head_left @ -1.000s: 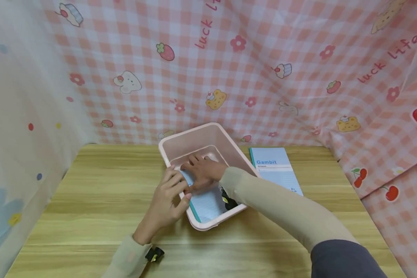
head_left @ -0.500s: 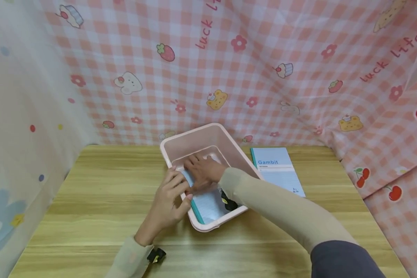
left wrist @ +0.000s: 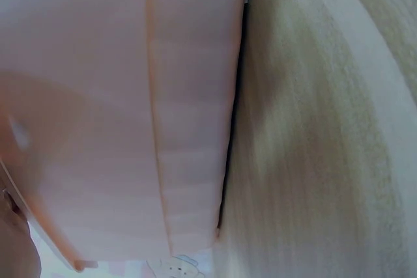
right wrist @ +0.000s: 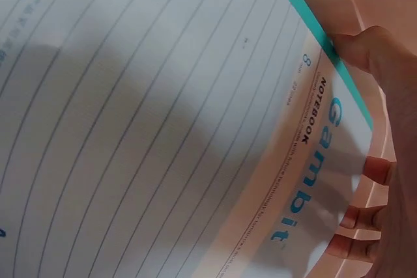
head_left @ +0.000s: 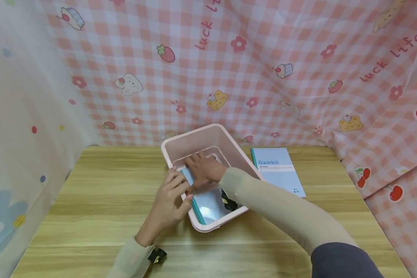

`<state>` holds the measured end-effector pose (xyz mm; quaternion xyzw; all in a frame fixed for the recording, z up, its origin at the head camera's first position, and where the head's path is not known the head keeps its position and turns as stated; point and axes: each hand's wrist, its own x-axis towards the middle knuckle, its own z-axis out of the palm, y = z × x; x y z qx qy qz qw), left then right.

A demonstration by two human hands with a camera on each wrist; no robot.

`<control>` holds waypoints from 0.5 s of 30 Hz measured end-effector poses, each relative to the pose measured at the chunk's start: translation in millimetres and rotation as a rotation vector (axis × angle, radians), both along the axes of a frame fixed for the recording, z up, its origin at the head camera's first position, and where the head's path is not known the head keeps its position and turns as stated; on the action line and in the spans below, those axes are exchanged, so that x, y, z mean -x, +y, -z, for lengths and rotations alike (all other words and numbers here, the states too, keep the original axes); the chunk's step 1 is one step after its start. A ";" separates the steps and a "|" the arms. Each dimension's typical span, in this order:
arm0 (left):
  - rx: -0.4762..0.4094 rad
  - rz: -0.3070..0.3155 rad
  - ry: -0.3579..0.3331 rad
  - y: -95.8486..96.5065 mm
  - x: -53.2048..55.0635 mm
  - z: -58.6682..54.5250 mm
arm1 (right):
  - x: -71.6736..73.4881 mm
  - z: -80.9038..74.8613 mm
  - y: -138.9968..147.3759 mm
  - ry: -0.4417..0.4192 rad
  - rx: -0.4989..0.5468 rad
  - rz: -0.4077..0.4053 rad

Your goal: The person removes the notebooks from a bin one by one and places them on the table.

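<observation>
A pale pink plastic basket [head_left: 194,144] stands on the wooden table. My left hand [head_left: 168,197] grips its left rim, fingers hooked over the edge. In the left wrist view the outer basket wall [left wrist: 91,180] fills the left half. Inside the basket lies a light blue notebook [head_left: 212,204] with a teal spine. My right hand [head_left: 206,170] reaches in and holds its far end. The right wrist view shows the ruled "Gambit" cover [right wrist: 163,115], the thumb [right wrist: 371,50] at the spine and fingertips at the top edge. Whether more notebooks lie underneath is hidden.
Another "Gambit" notebook [head_left: 278,170] lies flat on the table [head_left: 114,200] to the right of the basket. A pink checked cloth [head_left: 180,77] hangs behind the table, and a white printed cloth [head_left: 27,100] hangs at the left.
Both hands keep their places at the basket. The notebook in it seems to shift slightly: its cover shows a brighter glare near the front. The whole view has drifted a little.
</observation>
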<state>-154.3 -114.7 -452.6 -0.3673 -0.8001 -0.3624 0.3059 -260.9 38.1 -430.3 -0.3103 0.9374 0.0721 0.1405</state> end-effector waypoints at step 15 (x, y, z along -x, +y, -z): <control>-0.007 0.000 0.014 0.2 1.5 0.0 | 0.2 -4.5 0.1 0.004 -0.006 0.035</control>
